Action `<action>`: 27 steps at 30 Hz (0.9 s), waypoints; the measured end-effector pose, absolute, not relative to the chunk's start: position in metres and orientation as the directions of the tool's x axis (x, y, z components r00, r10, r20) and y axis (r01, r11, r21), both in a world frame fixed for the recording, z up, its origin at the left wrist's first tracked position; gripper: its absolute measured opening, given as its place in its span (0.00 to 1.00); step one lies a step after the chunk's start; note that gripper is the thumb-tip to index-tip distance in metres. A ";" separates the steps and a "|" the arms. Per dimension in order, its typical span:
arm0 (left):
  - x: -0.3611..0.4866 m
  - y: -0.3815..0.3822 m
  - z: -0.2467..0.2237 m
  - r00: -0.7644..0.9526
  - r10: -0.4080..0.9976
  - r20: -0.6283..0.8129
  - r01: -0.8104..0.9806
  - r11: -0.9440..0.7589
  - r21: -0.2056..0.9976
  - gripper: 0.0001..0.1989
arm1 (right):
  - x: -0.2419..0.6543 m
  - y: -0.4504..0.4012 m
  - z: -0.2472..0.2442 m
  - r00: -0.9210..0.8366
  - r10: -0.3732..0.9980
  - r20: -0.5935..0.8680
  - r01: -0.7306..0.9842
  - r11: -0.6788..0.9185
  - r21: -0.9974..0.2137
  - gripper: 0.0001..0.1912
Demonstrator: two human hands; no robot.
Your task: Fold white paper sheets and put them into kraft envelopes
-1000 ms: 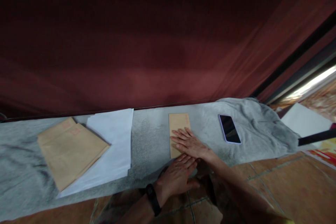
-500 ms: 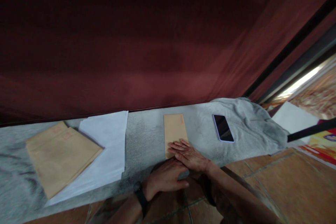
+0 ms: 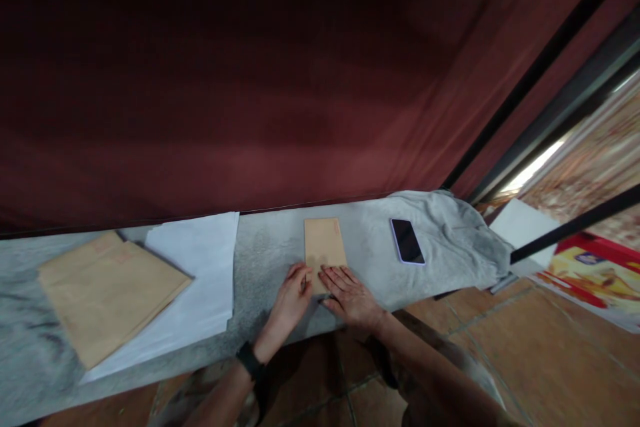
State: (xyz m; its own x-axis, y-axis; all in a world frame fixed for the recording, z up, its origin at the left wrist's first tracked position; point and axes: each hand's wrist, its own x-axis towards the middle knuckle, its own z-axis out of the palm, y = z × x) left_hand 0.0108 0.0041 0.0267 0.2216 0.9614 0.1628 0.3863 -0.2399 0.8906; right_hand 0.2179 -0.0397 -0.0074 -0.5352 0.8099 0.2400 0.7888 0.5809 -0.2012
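A brown envelope (image 3: 324, 240) lies flat on the grey cloth (image 3: 270, 247), its upper part uncovered. My right hand (image 3: 351, 297) rests on the envelope's lower right part, fingers stretched out. At the envelope's lower left edge is my left hand (image 3: 291, 297), with a dark band on the wrist; its fingers are curled and pinched together at that edge. On the left, larger brown envelopes (image 3: 110, 300) overlap a stack of white paper sheets (image 3: 205, 280).
A phone (image 3: 407, 241) with a purple edge lies right of the envelope. Dark red fabric (image 3: 280, 113) rises behind the cloth. Dark bars (image 3: 530, 83) cross the right side. A white sheet (image 3: 525, 230) and a red and yellow package (image 3: 595, 273) are at the far right.
My left hand has moved up and left from beside my right hand to the envelope's left edge, and its fingers have curled. The view has shifted slightly to the right.
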 end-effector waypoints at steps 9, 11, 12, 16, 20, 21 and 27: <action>0.023 0.001 0.028 0.037 0.980 -0.193 0.040 0.192 0.981 0.20 | 0.215 -0.047 -0.008 -0.479 0.839 0.258 0.841 0.523 -0.138 0.32; 0.026 0.001 0.029 0.016 0.975 -0.221 -0.008 0.221 0.975 0.21 | 0.212 -0.047 -0.006 -0.462 0.844 0.272 0.849 0.510 -0.139 0.30; 0.027 0.001 0.029 0.011 0.973 -0.232 -0.024 0.232 0.972 0.22 | 0.210 -0.046 -0.006 -0.452 0.847 0.281 0.853 0.502 -0.142 0.29; 0.035 0.001 0.026 0.021 0.968 -0.251 -0.057 0.252 0.966 0.27 | 0.202 -0.042 -0.005 -0.400 0.863 0.309 0.870 0.463 -0.168 0.27; 0.043 0.002 0.031 0.017 0.966 -0.258 -0.171 0.257 0.951 0.27 | 0.201 -0.032 0.002 -0.324 0.890 0.321 0.877 0.410 -0.250 0.29; 0.045 0.004 0.034 0.010 0.962 -0.274 -0.253 0.268 0.930 0.27 | 0.203 -0.028 0.006 -0.302 0.896 0.326 0.857 0.405 -0.319 0.29; 0.054 0.012 0.054 0.183 0.885 -0.427 -0.490 0.459 0.741 0.19 | 0.221 -0.007 0.033 0.152 0.961 0.231 0.339 0.168 -0.926 0.30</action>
State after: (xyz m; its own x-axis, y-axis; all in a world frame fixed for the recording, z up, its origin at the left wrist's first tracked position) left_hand 0.0544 0.0115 0.0539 0.1828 0.8854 -0.4273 -0.4901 0.4588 0.7411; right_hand 0.2206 -0.0070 0.0326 0.1522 0.9610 0.2307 0.3391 0.1685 -0.9256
